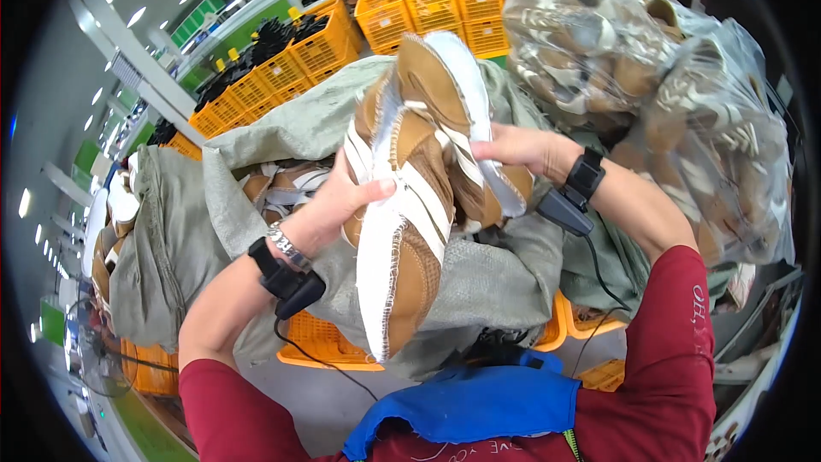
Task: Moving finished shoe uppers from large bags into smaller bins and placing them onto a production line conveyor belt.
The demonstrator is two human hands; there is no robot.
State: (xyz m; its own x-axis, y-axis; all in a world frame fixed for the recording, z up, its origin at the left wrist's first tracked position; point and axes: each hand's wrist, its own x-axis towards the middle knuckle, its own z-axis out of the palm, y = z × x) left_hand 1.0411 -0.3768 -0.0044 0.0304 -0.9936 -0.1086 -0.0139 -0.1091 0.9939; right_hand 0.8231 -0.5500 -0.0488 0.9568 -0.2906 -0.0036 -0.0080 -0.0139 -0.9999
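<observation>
My left hand (340,205) is closed around a brown and white shoe upper (416,278), thumb on its white stitched bottom edge. My right hand (523,152) grips a second shoe upper (432,77) of the same colours, its thumb on the pale bottom piece. The two uppers are pressed against each other, tilted, above a grey-green woven sack (505,278). Inside the sack's mouth, left of my hands, lie more shoe uppers (286,184), partly hidden by my left hand and the sack's folds.
Clear plastic bags (581,34) packed with similar uppers are heaped at the right. Orange crates (428,13) stand at the back; others hold dark items at the far left. Another sack (167,257) leans at the left. Cables hang from the black devices on both my wrists.
</observation>
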